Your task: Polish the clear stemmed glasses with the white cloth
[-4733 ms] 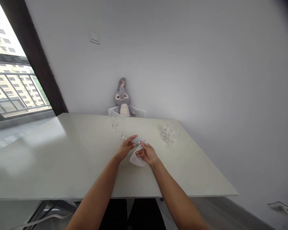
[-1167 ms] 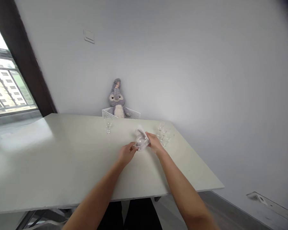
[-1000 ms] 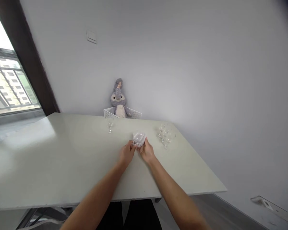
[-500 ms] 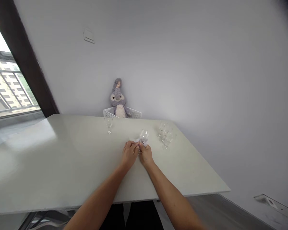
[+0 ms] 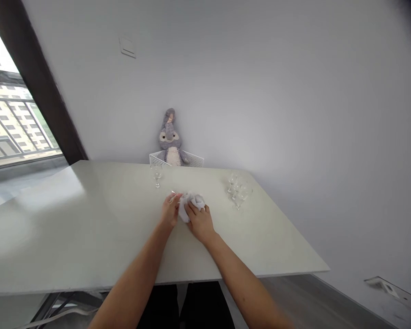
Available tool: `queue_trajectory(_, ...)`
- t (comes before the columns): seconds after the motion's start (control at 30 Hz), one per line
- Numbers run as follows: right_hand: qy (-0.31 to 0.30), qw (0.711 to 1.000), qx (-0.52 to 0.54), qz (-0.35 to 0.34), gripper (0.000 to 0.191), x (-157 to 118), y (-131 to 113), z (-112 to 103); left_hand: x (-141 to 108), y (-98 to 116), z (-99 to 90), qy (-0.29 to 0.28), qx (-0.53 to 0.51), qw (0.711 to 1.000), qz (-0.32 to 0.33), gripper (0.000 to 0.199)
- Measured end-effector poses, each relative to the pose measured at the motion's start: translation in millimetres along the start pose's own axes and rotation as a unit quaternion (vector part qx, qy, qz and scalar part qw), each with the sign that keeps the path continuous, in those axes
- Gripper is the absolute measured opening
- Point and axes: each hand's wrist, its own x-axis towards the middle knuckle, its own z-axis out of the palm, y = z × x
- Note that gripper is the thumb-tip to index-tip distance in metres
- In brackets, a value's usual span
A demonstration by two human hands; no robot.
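My left hand (image 5: 170, 211) is closed on the foot end of a small stemmed glass (image 5: 172, 194), which lies on its side with only a sliver showing. A white cloth (image 5: 184, 213), possibly tissue, is bunched over the rest of the glass and hides its bowl. My right hand (image 5: 201, 222) presses its bent fingers into this cloth from the right. Another stemmed glass (image 5: 157, 174) stands upright farther back on the left. To the right of my hands, several clear stemmed glasses (image 5: 239, 194) stand close together.
The white table (image 5: 99, 228) reaches the wall, its right edge running diagonally. Behind its back edge, a grey plush toy (image 5: 173, 156) sits in a white perforated basket (image 5: 196, 161). A window with railings is at the left.
The glass has gone from upright to sideways, its foot turned left into my left hand. My right hand has left the stem and now wraps the cloth over the bowl.
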Motion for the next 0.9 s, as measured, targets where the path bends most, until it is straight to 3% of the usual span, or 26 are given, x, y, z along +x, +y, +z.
queue_trajectory(0.13, 0.055, 0.997, 0.02, -0.042, 0.031, 0.4, -7.9, 4.6, 6.7, 2.7, -8.3, 0.057, -0.079, 0.995, 0.013, 0.034)
queue_trajectory(0.3, 0.153, 0.987, 0.04, -0.006, 0.026, 1.8, -2.6, 12.8, 6.0, 6.0, -6.7, 0.094, -0.205, 0.974, 0.013, 0.026)
queue_trajectory(0.47, 0.154, 0.984, 0.076, 0.045, 0.031, 3.4, 8.0, 12.2, -5.5, 4.0, 7.6, 0.027, -0.205, 0.978, 0.008, 0.028)
queue_trajectory(0.6, 0.132, 0.962, 0.199, 0.135, 0.032, 7.0, 16.2, 15.7, -18.0, 7.0, 18.1, -0.046, -0.164, 0.985, 0.028, 0.043)
queue_trajectory(0.67, 0.111, 0.935, 0.284, 0.179, 0.03, 8.1, 19.8, 16.2, -22.0, 10.7, 20.0, -0.089, -0.147, 0.984, 0.044, 0.049)
queue_trajectory(0.73, 0.058, 0.891, 0.393, 0.218, 0.029, 8.7, 21.8, 14.9, -23.5, 14.8, 19.6, -0.128, -0.135, 0.981, 0.054, 0.052)
queue_trajectory(0.9, -0.052, 0.732, 0.612, 0.294, 0.03, 9.1, 23.0, 9.1, -23.5, 22.7, 12.9, -0.235, -0.098, 0.966, 0.042, 0.057)
